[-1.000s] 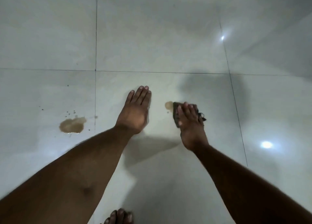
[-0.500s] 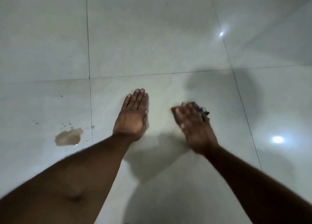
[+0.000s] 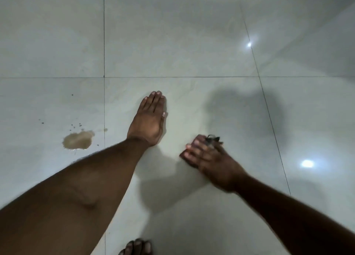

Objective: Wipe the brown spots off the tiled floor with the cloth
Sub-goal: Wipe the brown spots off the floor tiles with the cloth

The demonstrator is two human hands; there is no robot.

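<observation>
A: What is seen of the floor?
B: Large, glossy, pale square tiles are seen, divided by thin dark grout lines. Two bright lamp reflections are caught on the glaze toward three o'clock.

A: And the brown spots?
B: A brown puddle of irregular, rounded outline is found at about nine o'clock, wet at its lower edge. Small dark specks are scattered just above it, near the grout line.

A: How is the left hand placed?
B: It is laid flat on the tile at the centre, palm down, with the fingers straight and kept together.

A: And the right hand?
B: It is blurred, at about four o'clock from the left hand. The fingers are spread and pressed down on a dark cloth, of which only a crumpled, frayed corner is shown beyond the fingertips; whether any finger is curled round it cannot be told. The cloth is kept well apart from the puddle, with the left hand between.

A: Anything else?
B: Bare toes are glimpsed at six o'clock.
</observation>
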